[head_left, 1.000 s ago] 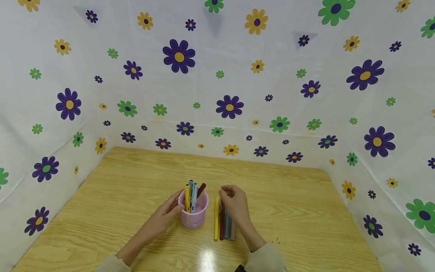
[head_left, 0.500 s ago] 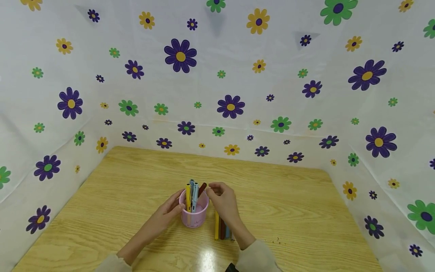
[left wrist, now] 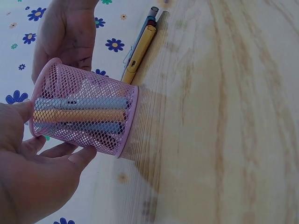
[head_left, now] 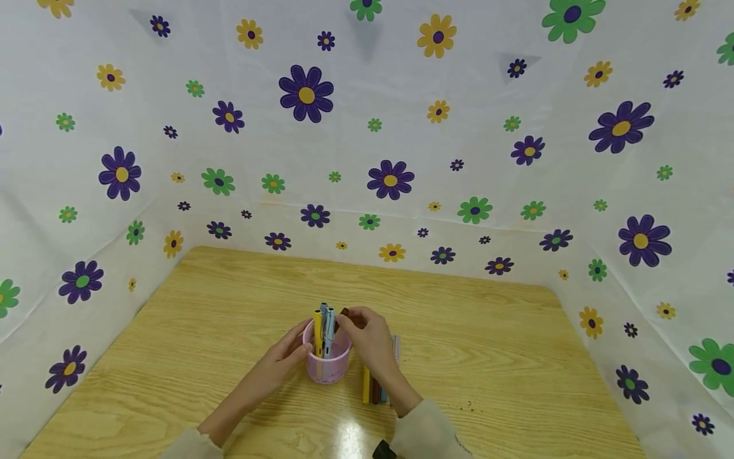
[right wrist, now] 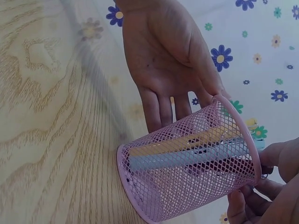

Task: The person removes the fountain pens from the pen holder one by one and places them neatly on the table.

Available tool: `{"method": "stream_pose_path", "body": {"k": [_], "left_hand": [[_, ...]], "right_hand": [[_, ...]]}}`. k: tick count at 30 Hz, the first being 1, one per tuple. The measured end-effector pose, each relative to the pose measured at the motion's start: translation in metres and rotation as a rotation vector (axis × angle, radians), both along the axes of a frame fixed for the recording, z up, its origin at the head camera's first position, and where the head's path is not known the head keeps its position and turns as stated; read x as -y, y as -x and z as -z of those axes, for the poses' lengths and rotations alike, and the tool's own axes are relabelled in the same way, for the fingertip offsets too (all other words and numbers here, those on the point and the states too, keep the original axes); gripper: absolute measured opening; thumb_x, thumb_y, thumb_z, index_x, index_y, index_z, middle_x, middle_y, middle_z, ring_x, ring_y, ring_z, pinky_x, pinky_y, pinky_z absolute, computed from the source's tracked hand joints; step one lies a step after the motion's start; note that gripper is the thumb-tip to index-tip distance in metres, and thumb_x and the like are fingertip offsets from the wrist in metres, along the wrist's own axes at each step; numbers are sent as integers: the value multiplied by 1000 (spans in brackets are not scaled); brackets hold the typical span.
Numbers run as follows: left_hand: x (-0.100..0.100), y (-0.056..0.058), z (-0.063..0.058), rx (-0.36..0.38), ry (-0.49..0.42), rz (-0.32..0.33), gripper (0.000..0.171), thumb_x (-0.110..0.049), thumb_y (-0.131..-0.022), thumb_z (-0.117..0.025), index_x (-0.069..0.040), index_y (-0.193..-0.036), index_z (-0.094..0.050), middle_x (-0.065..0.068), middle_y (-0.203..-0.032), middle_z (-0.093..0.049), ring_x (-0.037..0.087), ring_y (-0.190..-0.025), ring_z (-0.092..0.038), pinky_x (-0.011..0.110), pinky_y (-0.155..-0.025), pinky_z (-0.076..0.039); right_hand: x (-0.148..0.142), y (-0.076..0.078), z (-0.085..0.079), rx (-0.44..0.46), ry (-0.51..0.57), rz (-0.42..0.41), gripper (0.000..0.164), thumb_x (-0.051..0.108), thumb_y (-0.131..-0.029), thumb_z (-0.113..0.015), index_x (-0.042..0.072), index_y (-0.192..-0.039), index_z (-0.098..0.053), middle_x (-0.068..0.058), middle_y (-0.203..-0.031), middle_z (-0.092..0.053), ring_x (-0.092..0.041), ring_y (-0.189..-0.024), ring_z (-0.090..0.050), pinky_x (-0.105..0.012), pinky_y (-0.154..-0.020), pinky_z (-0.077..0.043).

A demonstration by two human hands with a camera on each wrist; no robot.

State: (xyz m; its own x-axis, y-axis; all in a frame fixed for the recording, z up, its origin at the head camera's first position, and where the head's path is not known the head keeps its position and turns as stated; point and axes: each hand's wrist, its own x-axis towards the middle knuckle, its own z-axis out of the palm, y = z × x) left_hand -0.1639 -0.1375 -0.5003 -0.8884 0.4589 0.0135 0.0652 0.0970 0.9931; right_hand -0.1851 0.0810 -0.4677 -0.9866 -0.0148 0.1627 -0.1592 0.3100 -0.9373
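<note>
A pink mesh pen cup (head_left: pixel 327 370) stands on the table, holding a yellow pen (head_left: pixel 318 331), light blue pens (head_left: pixel 329 335) and a dark red pen (right wrist: pixel 267 171). My left hand (head_left: pixel 281 356) grips the cup's left side, thumb at the near rim and fingers around behind. At the right rim, my right hand (head_left: pixel 369 338) pinches the top of the dark red pen between thumb and fingers. Through the mesh in the right wrist view, the pens' lower parts lean inside the cup. The right hand's other fingertips are partly hidden.
Right of the cup a row of pens lies on the wooden table (head_left: pixel 229 306), partly under my right forearm: yellow (head_left: pixel 366 386), dark red (head_left: pixel 375 391), blue and greyish ones. Flower-printed white sheeting (head_left: pixel 355 140) walls the table's back and sides. Small dark specks dot the right side.
My right hand has moved left from above the row of pens to the cup's rim and now pinches the dark red pen there. The left hand stays on the cup.
</note>
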Motion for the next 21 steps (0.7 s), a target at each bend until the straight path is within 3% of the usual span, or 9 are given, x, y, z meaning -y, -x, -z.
{"method": "stream_pose_path", "body": {"k": [9, 15, 17, 21], "left_hand": [[0, 1, 1, 2, 4, -4, 61, -28, -112, -47, -11, -165, -21, 22, -166, -26, 40, -152, -27, 57, -121, -27], [1, 2, 1, 5, 12, -12, 61, -30, -112, -46, -12, -165, -22, 18, -167, -28, 37, -152, -28, 55, -122, -27], [1, 3, 1, 6, 6, -13, 60, -30, -112, -46, -13, -165, -23, 16, -167, -28, 35, -152, -28, 54, -122, -27], [1, 2, 1, 2, 5, -12, 59, -29, -113, -46, -13, -165, -24, 16, -167, -28, 35, -152, -27, 52, -122, -27]], "right_hand": [[2, 1, -1, 7, 10, -30, 23, 25, -100, -70, 4, -108, -76, -4, -97, -73, -15, -88, -66, -27, -78, -57], [0, 1, -2, -11, 31, 2, 22, 24, -100, -70, 3, -106, -76, -6, -96, -74, -15, -88, -67, -25, -76, -57], [-2, 1, -4, -18, 45, 18, 21, 23, -100, -70, 3, -105, -76, -8, -97, -75, -16, -89, -67, -27, -77, -57], [-7, -2, -9, -16, 100, 21, 20, 19, -100, -70, 1, -104, -75, -12, -98, -75, -24, -91, -71, -41, -82, -62]]}}
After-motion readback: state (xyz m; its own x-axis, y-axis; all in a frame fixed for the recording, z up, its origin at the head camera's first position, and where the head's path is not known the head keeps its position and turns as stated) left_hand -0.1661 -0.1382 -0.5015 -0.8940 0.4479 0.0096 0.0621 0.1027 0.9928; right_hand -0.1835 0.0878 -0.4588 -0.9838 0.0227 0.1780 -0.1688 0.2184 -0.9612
